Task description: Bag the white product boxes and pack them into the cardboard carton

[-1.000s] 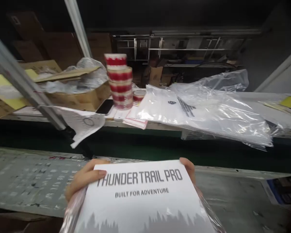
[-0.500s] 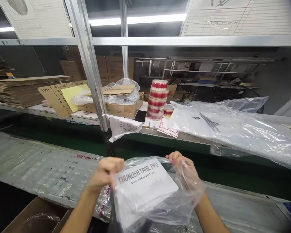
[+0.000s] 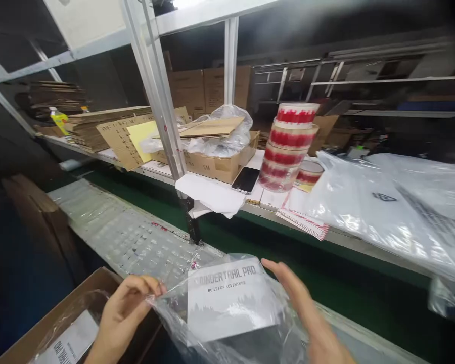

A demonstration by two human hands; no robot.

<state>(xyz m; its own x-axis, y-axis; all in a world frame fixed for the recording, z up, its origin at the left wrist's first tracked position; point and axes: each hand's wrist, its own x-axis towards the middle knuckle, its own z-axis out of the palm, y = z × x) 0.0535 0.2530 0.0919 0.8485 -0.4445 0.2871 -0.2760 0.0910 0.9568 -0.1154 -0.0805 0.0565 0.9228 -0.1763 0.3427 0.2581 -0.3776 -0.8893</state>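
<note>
A white printed sheet or booklet (image 3: 227, 303) reading "THUNDER TRAIL PRO, BUILT FOR ADVENTURE" lies inside a clear plastic bag (image 3: 174, 316), low in the middle of the view. On the left, my left hand (image 3: 123, 306) pinches the bag's edge between thumb and fingers. My right hand (image 3: 305, 308) is along the bag's right side, fingers stretched out and palm turned inward. Something dark is under the printed sheet in the bag; I cannot make out what. The bag's lower part runs out of the frame.
An open cardboard box (image 3: 38, 326) at lower left holds a similar bagged print. Behind the grey bench (image 3: 109, 222), a shelf carries stacked tape rolls (image 3: 290, 146), a phone (image 3: 246, 179), a carton (image 3: 212, 164), flat cardboard and plastic bags (image 3: 371, 202). A metal post (image 3: 161, 101) rises at its edge.
The view has swung left, bringing the cardboard box further in. My left hand has pulled the bag's edge out to the left. My right hand has let go of the rim and straightened its fingers.
</note>
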